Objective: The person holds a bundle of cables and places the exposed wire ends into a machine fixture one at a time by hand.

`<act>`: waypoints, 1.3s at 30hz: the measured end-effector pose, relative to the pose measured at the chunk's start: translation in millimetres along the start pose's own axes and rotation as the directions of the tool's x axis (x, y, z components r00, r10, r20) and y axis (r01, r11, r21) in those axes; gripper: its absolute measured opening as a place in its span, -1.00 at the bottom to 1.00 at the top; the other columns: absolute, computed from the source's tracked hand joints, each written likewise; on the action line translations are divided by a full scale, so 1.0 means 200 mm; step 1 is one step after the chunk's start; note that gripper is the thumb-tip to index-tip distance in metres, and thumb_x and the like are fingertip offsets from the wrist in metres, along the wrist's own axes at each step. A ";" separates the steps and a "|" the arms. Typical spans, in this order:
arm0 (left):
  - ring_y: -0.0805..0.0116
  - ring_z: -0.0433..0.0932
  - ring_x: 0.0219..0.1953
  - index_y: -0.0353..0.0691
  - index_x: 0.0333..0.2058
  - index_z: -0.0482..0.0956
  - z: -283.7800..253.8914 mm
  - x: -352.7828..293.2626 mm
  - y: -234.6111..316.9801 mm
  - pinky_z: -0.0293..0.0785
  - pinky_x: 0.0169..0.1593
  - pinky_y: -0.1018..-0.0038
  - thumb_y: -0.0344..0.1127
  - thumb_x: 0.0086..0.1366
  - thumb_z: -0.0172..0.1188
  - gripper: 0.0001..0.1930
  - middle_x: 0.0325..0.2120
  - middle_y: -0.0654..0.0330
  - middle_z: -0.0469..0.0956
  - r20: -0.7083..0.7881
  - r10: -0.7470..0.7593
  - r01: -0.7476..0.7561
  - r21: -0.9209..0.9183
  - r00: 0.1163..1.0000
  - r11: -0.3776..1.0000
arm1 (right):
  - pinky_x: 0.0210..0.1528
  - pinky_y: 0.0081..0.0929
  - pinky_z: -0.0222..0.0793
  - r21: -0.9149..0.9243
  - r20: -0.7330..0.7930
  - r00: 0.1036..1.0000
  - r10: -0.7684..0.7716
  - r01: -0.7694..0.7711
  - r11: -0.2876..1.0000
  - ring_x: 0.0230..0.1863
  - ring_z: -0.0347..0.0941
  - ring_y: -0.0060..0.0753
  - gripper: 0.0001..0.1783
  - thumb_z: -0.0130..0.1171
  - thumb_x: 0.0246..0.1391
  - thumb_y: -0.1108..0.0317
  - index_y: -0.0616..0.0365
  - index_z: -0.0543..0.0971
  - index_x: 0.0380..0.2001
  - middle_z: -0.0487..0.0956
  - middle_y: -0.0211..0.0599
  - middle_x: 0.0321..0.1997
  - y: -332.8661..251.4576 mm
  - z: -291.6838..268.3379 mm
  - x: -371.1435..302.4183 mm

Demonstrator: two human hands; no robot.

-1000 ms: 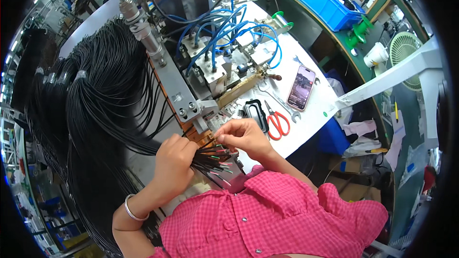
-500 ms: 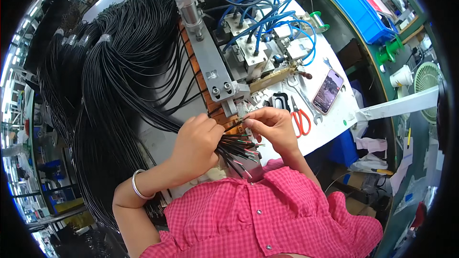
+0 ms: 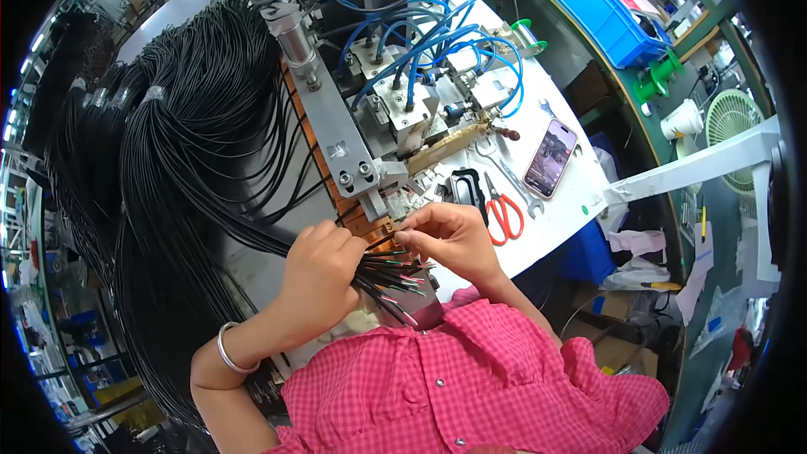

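My left hand point(image 3: 322, 267) is closed around a bunch of thin black cables point(image 3: 388, 276), whose stripped ends fan out with red, green and white wires showing. Thumb and fingertips of my right hand point(image 3: 454, 240) pinch the tip of a single black cable point(image 3: 380, 242) stretching between my hands. Both hands are just in front of the metal head of a bench machine point(image 3: 374, 176), by its copper-coloured strip point(image 3: 363, 225). What exactly lies between the right fingertips is too small to make out.
A big heap of black cables point(image 3: 202, 118) covers the left side. Blue air hoses point(image 3: 429, 29) loop over the machine. To the right lie red-handled scissors point(image 3: 504, 220), a wrench point(image 3: 525, 193), a phone point(image 3: 551, 160) and a black tray point(image 3: 466, 189). A blue bin point(image 3: 601, 8) stands farther back.
The whole scene has shifted left in the picture as the view turned. My hands keep nearly the same grip, the right fingertips still pinching at the cable's end.
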State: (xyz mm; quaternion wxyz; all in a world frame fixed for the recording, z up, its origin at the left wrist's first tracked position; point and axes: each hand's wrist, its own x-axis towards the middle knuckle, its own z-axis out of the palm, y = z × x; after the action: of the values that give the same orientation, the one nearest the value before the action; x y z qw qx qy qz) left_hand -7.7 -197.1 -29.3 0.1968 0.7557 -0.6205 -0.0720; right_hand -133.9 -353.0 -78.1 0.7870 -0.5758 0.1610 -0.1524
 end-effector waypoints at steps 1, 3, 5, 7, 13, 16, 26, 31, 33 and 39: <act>0.12 0.38 -0.39 -0.27 -0.43 0.49 0.00 0.00 0.00 0.27 -0.32 0.30 -0.53 -0.24 0.16 -0.73 -0.55 0.13 0.40 -0.001 -0.003 0.003 -0.003 1.000 1.000 | -0.63 -0.72 0.29 -0.062 -0.015 0.999 -0.046 0.045 0.997 -0.62 0.40 -0.72 -0.93 0.25 -0.04 0.57 0.32 0.56 -0.45 0.56 -0.35 -0.55 0.01 0.00 0.00; 0.13 0.38 -0.39 -0.27 -0.42 0.49 0.01 -0.01 0.00 0.26 -0.32 0.30 -0.53 -0.25 0.16 -0.72 -0.56 0.14 0.39 -0.002 -0.012 0.012 -0.010 1.000 1.000 | -0.62 -0.73 0.29 0.011 0.003 1.000 0.009 -0.009 1.000 -0.61 0.41 -0.72 -0.93 0.25 -0.04 0.56 0.32 0.55 -0.47 0.56 -0.35 -0.56 0.02 -0.02 0.01; 0.13 0.38 -0.39 -0.26 -0.42 0.49 0.02 0.00 -0.01 0.26 -0.31 0.31 -0.53 -0.25 0.16 -0.72 -0.56 0.14 0.39 0.000 0.030 -0.030 -0.030 1.000 0.999 | -0.62 -0.74 0.29 0.151 0.046 0.993 0.110 -0.116 0.982 -0.59 0.41 -0.74 -0.92 0.26 -0.03 0.54 0.32 0.55 -0.50 0.55 -0.36 -0.57 0.03 -0.06 0.02; 0.13 0.38 -0.39 -0.25 -0.43 0.49 0.02 0.00 -0.01 0.25 -0.30 0.31 -0.54 -0.26 0.15 -0.72 -0.56 0.15 0.38 -0.003 0.111 -0.111 -0.064 0.994 0.992 | -0.62 -0.74 0.28 0.003 0.043 0.991 0.127 -0.127 0.992 -0.61 0.40 -0.74 -0.91 0.24 0.00 0.51 0.31 0.55 -0.48 0.55 -0.37 -0.56 0.03 -0.08 0.02; 0.19 0.37 -0.41 -0.23 -0.48 0.40 0.04 0.01 -0.02 0.23 -0.31 0.34 -0.54 -0.29 0.15 -0.73 -0.57 0.18 0.36 -0.044 0.126 -0.125 0.032 0.991 0.992 | -0.66 -0.74 0.19 -0.098 -0.040 0.972 0.229 -0.232 0.968 -0.66 0.32 -0.75 -0.87 0.14 0.10 0.42 0.25 0.50 -0.47 0.51 -0.43 -0.60 0.08 -0.10 0.06; 0.15 0.38 -0.41 -0.25 -0.44 0.41 0.03 0.01 -0.02 0.22 -0.28 0.32 -0.55 -0.27 0.15 -0.71 -0.57 0.15 0.37 -0.009 0.050 -0.050 0.007 0.999 0.999 | -0.68 -0.74 0.09 -0.076 0.038 0.951 0.307 -0.303 0.950 -0.69 0.24 -0.78 -0.85 0.10 0.13 0.37 0.21 0.47 -0.46 0.44 -0.51 -0.64 0.12 -0.11 0.07; 0.15 0.38 -0.42 -0.23 -0.47 0.36 0.07 -0.01 -0.03 0.21 -0.29 0.31 -0.54 -0.28 0.14 -0.72 -0.59 0.16 0.37 0.020 0.036 -0.038 0.063 0.999 0.997 | -0.69 -0.75 -0.08 -0.127 0.088 0.923 0.375 -0.363 0.923 -0.71 0.07 -0.83 -0.83 0.08 0.14 0.31 0.11 0.42 -0.49 0.28 -0.66 -0.71 0.07 -0.11 0.08; 0.16 0.38 -0.43 -0.22 -0.47 0.36 0.04 0.00 -0.02 0.21 -0.29 0.32 -0.54 -0.27 0.14 -0.72 -0.59 0.17 0.37 0.013 0.027 -0.028 0.077 1.000 0.997 | -0.68 -0.75 -0.10 -0.093 0.094 0.914 0.394 -0.386 0.918 -0.70 0.05 -0.83 -0.81 0.07 0.16 0.28 0.10 0.41 -0.49 0.28 -0.67 -0.69 0.06 -0.12 0.09; 0.16 0.38 -0.43 -0.22 -0.47 0.36 0.05 0.00 -0.02 0.21 -0.29 0.32 -0.54 -0.27 0.14 -0.72 -0.60 0.17 0.37 0.012 0.027 -0.028 0.087 1.000 0.996 | -0.67 -0.73 -0.09 -0.124 0.186 0.887 0.422 -0.405 0.906 -0.67 0.06 -0.83 -0.78 0.08 0.16 0.25 0.11 0.41 -0.49 0.30 -0.65 -0.67 0.06 -0.13 0.10; 0.16 0.38 -0.42 -0.21 -0.48 0.36 0.10 0.00 -0.03 0.21 -0.30 0.33 -0.54 -0.28 0.14 -0.72 -0.60 0.17 0.36 0.027 0.046 -0.049 0.127 0.999 0.991 | -0.65 -0.74 -0.04 -0.135 0.101 0.916 0.389 -0.375 0.917 -0.64 0.10 -0.85 -0.80 0.08 0.16 0.29 0.14 0.41 -0.49 0.31 -0.66 -0.65 0.09 -0.13 0.08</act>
State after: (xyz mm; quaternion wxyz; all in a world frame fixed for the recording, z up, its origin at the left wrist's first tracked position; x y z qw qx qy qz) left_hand -9.1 -201.1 -49.7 0.1423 0.7509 -0.6439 -0.0368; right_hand -129.9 -377.1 -104.4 0.7763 -0.5852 0.2287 0.0504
